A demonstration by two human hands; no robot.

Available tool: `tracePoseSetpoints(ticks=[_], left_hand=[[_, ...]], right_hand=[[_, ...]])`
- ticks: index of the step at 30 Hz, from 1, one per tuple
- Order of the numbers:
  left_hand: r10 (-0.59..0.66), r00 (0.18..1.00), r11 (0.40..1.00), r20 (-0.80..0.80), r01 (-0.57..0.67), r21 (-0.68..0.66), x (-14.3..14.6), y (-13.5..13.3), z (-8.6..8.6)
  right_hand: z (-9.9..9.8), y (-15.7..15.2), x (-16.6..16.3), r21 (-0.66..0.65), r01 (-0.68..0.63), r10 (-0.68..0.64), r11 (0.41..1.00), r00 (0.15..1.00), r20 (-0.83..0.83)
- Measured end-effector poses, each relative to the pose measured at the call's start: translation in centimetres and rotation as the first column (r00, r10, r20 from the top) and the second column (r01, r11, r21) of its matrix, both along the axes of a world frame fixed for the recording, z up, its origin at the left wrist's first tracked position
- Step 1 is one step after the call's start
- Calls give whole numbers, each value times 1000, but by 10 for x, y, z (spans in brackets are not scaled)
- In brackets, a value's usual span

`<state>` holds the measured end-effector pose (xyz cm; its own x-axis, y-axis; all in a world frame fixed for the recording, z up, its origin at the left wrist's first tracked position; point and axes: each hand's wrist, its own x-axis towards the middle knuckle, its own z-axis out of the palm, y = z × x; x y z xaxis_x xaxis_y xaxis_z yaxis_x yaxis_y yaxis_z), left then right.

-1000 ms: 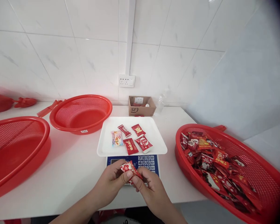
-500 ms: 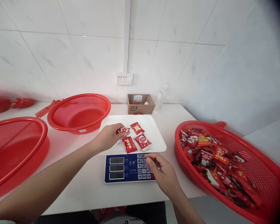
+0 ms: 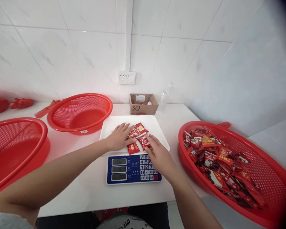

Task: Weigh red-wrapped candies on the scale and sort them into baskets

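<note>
Both hands flat and open on packets (image 3: 138, 137) at tray (image 3: 109, 127) centre atop scale (image 3: 133, 169), left hand (image 3: 119, 138) and right hand (image 3: 158, 154) gripping nothing; few weighed, basket (image 3: 271, 181) at bench right edge nearly full.

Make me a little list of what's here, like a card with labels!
left hand: flat on the packets, palm down
right hand: flat, fingers on the packets from the other side
packets: small pile, mostly red, on the tray
tray: white, on the scale
scale: blue, with keys and three displays
right basket: red, full of packets
left baskets: two, red
box: cardboard, by the wall
</note>
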<state>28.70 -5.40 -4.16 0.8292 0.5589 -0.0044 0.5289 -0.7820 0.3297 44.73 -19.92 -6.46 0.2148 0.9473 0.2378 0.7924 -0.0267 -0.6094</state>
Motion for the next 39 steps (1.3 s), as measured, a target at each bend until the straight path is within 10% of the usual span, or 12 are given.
tracePoseSetpoints(ticks=[19, 39], left_hand=[[-26, 1000, 1000, 0, 26, -1, 1, 9, 3], [16, 999, 999, -36, -18, -50, -43, 10, 16]], right_hand=[[14, 36, 7, -185, -81, 115, 979, 977, 182], [23, -39, 62, -167, 204, -172, 965, 967, 190]])
